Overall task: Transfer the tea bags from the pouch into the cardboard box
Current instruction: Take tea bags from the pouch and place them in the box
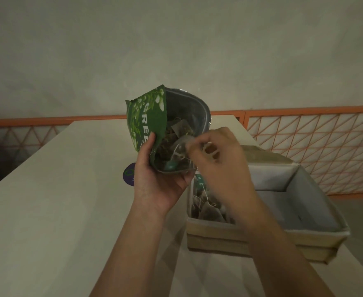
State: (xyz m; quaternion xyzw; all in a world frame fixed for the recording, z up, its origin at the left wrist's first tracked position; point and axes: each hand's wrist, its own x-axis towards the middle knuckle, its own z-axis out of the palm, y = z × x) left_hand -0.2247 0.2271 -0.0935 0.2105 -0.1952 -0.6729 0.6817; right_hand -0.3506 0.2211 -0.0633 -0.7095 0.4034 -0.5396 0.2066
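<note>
Head view shows the left hand [154, 179] gripping the green pouch [154, 125] from below, mouth open and tilted toward the camera, held above the bench [58, 200] just beside the cardboard box [262, 239]. Right hand [219, 155] fingers [194, 146] are curled at the pouch mouth, apparently pinching a tea bag [181, 146]; motion blur prevents confirmation. Several transferred bags [208, 209] lie in the box's near-left corner, and more remain in the pouch, so the transfer is judged partway complete.

pouch [154, 116] mouth wide open, cardboard box [262, 236] open-topped just beside
</note>
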